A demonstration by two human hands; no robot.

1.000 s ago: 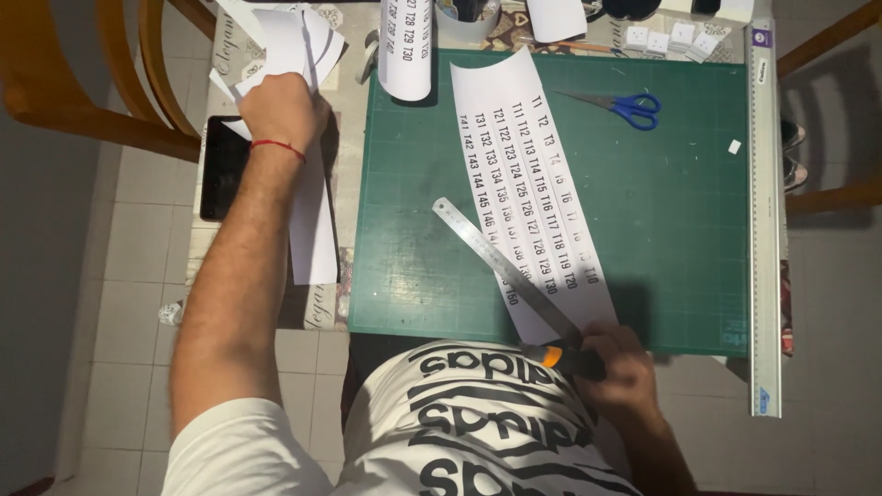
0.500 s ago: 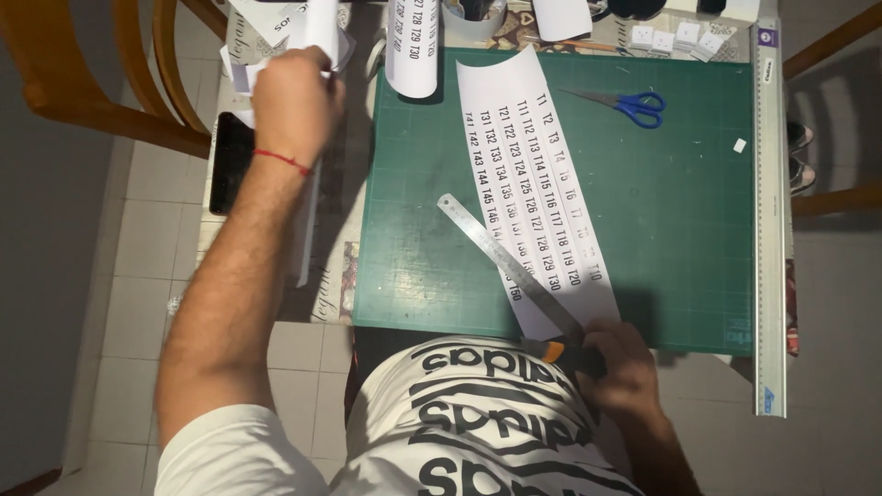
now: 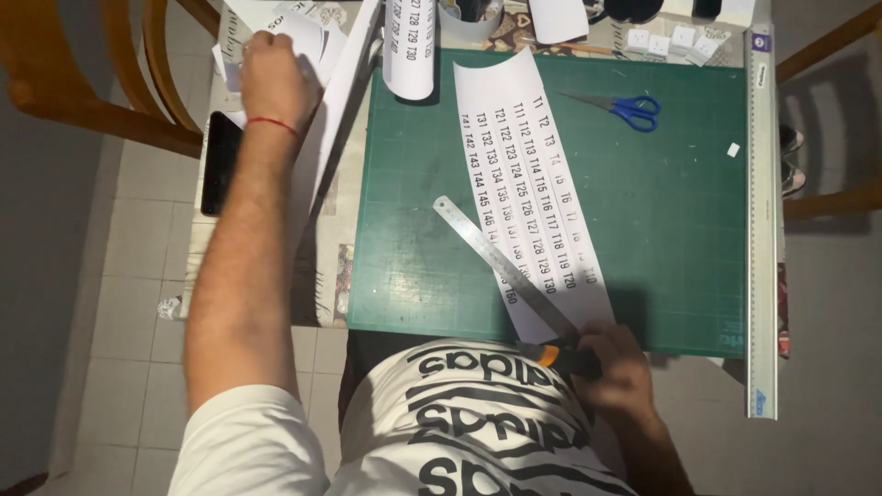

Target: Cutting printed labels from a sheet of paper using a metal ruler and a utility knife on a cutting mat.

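Head view: the left hand [image 3: 273, 78] has moved further out to the table's far left corner and now presses, fingers curled, on the loose white papers [image 3: 308, 41]. The right hand [image 3: 617, 372] stays clenched on the orange-and-black knife [image 3: 560, 356] at the near edge of the green cutting mat [image 3: 680, 230], beside the steel ruler [image 3: 505, 268] that lies across the printed paper strip [image 3: 533, 184]; cutting seems paused.

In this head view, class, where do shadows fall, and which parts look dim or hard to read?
Head view: light comes unevenly; a dark shadow lies on the green cutting mat near the right hand, dimming the printed paper strip at its lower end; the floor at the left edge is murky; the left hand on loose papers is evenly lit.
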